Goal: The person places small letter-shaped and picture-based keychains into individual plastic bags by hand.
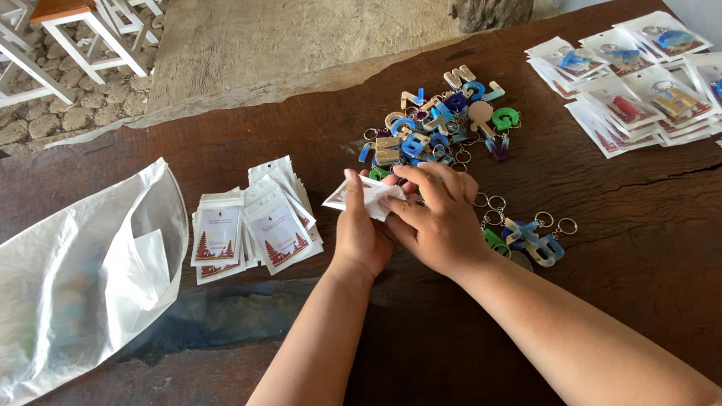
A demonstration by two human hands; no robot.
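Note:
My left hand (356,236) and my right hand (436,217) meet over the middle of a dark wooden table (647,287). Together they hold a small white packet (358,196), the left from below, the right fingers over its top. Whether anything is inside the packet is hidden by my fingers. Just beyond the hands lies a pile of colourful letter-shaped keychains (438,120). A few more keychains (531,242) lie right of my right wrist.
A stack of empty white packets (249,226) lies left of my hands. A large clear plastic bag (42,297) covers the table's left end. Filled packets (658,79) are spread at the far right. White stools (11,44) stand on the cobbled floor beyond.

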